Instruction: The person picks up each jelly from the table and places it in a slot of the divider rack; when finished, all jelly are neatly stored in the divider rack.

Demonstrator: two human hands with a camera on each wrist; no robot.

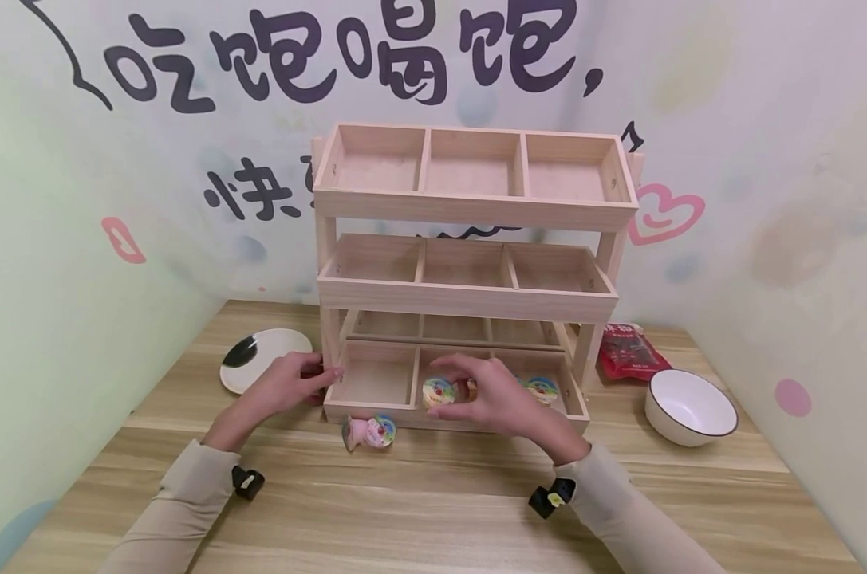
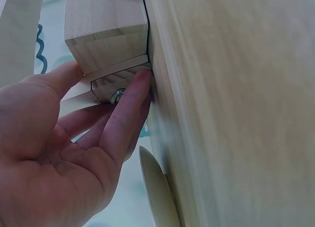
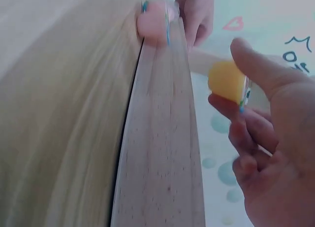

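Note:
A three-tier wooden rack with divided trays stands on the table. At its lower left end my left hand grips the corner, thumb on the tray's end and fingers behind the post, as the left wrist view shows. My right hand pinches a small yellow jelly cup between thumb and fingers, over the bottom tray's middle compartment. More jelly cups lie in the right compartment, partly hidden by the right hand. Pink jelly cups lie on the table before the rack's left front edge.
A white plate with a dark patch lies left of the rack, close to the left hand. To the right stand a white bowl with a dark rim and a red snack bag. A printed cloth wall encloses the table.

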